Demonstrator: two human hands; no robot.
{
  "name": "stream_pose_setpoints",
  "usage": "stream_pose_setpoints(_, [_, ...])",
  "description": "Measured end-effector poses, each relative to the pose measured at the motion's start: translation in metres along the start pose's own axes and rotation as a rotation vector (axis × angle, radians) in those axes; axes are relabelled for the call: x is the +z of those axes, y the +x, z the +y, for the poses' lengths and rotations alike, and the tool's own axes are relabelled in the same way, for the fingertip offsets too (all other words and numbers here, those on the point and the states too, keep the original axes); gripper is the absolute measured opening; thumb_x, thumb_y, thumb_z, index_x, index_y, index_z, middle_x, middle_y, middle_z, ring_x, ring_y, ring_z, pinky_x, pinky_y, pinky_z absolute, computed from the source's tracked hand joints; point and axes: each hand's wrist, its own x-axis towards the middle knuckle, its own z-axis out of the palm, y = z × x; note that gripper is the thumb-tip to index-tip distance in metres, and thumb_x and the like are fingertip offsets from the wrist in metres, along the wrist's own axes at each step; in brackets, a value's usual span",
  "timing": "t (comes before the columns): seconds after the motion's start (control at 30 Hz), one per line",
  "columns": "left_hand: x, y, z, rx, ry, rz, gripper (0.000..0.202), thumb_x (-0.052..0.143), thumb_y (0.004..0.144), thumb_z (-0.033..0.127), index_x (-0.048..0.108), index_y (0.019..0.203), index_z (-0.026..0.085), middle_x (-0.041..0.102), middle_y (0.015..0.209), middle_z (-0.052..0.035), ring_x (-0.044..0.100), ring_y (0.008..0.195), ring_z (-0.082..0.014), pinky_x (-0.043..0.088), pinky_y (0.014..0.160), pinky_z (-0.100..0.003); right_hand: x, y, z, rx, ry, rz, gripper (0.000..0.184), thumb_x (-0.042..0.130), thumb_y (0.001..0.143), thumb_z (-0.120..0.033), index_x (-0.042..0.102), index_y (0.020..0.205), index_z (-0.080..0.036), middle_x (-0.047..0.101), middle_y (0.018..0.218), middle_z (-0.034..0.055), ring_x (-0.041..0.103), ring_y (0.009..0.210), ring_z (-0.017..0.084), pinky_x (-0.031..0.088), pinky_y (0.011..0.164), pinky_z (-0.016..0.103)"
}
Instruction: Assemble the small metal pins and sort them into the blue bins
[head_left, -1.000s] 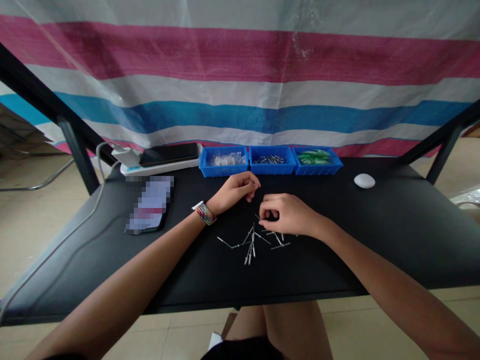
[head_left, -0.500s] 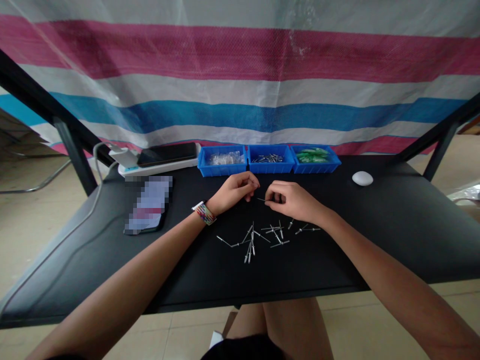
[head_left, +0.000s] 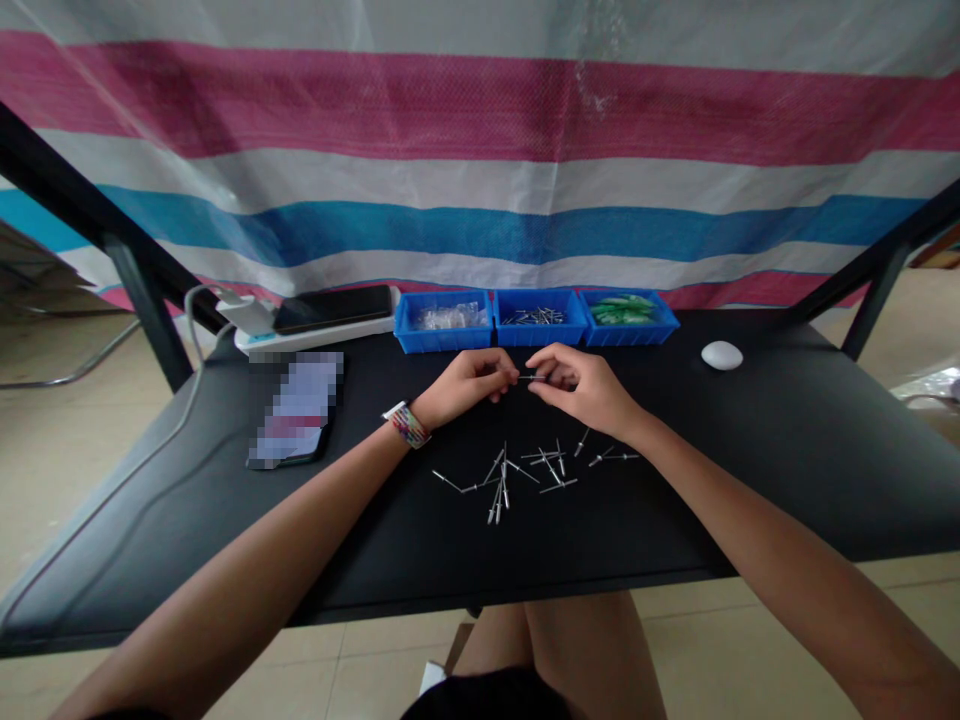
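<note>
A silver blind rivet (head_left: 532,378) lies level between my two hands above the black table. My left hand (head_left: 472,385) pinches one end of it between thumb and fingertips. Around its other end, the thumb and index finger of my right hand (head_left: 589,385) stand apart; whether another finger touches the rivet cannot be made out. Nearer to me, several loose blind rivets (head_left: 504,485) lie scattered on the table, with more of these rivets (head_left: 555,460) to their right.
Behind my hands stand three blue bins: one with clear plastic packets (head_left: 450,317), one with rivets (head_left: 536,317), one with green packets (head_left: 622,310). At left are a phone (head_left: 300,410) and a power strip (head_left: 322,335) with a dark device on it. A white mouse (head_left: 722,355) sits right.
My right hand has moved up slightly and brought the rivet to my left fingertips, which now grip its end. The right thumb and index finger have spread apart.
</note>
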Motion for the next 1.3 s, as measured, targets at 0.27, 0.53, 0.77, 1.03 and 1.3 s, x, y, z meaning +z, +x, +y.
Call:
stream_pose_setpoints(0.27, [0.0, 0.0, 0.003, 0.022, -0.052, 0.072, 0.024, 0.077, 0.087, 0.035, 0.067, 0.089, 0.014, 0.063, 0.078, 0.0003, 0.057, 0.061, -0.008, 0.046, 0.059, -0.021, -0.006, 0.006, 0.013, 0.15, 0.215, -0.022, 0.032, 0.067, 0.099, -0.048, 0.068, 0.084, -0.019, 0.069, 0.075, 0.0017, 0.065, 0.059, 0.014, 0.053, 0.057, 0.027])
stream_pose_setpoints(0.53, [0.0, 0.0, -0.001, 0.02, -0.075, 0.07, 0.028, 0.082, 0.087, 0.036, 0.064, 0.092, 0.014, 0.059, 0.07, 0.0032, 0.058, 0.06, -0.0081, 0.045, 0.059, -0.02, -0.004, 0.006, 0.01, 0.151, 0.249, -0.022, 0.029, 0.076, 0.092, -0.046, 0.07, 0.087, -0.018, 0.073, 0.08, 0.0035, 0.067, 0.061, 0.014, 0.055, 0.058, 0.028])
stream_pose_setpoints(0.77, [-0.001, 0.0, -0.002, -0.011, -0.122, 0.047, 0.032, 0.067, 0.096, 0.047, 0.064, 0.091, 0.015, 0.063, 0.074, -0.0002, 0.061, 0.063, -0.0112, 0.05, 0.061, -0.023, -0.001, 0.008, 0.005, 0.094, 0.304, 0.101, 0.029, 0.086, 0.082, -0.042, 0.068, 0.088, -0.02, 0.067, 0.081, 0.0001, 0.067, 0.061, 0.014, 0.057, 0.057, 0.028])
stream_pose_setpoints(1.03, [-0.001, 0.0, -0.001, -0.026, -0.09, 0.046, 0.031, 0.072, 0.091, 0.044, 0.067, 0.087, 0.014, 0.063, 0.076, -0.0004, 0.06, 0.063, -0.01, 0.049, 0.061, -0.022, -0.001, 0.008, 0.01, 0.089, 0.27, 0.125, 0.025, 0.084, 0.081, -0.036, 0.069, 0.091, -0.019, 0.068, 0.087, 0.0009, 0.068, 0.062, 0.013, 0.056, 0.057, 0.027])
stream_pose_setpoints(1.3, [-0.001, -0.002, 0.003, 0.034, -0.09, 0.061, 0.022, 0.073, 0.089, 0.034, 0.068, 0.087, 0.013, 0.063, 0.075, 0.0003, 0.06, 0.061, -0.0094, 0.048, 0.06, -0.022, -0.004, 0.008, 0.009, 0.172, 0.261, 0.041, 0.032, 0.068, 0.096, -0.049, 0.068, 0.084, -0.019, 0.071, 0.084, 0.0034, 0.067, 0.061, 0.013, 0.053, 0.056, 0.026])
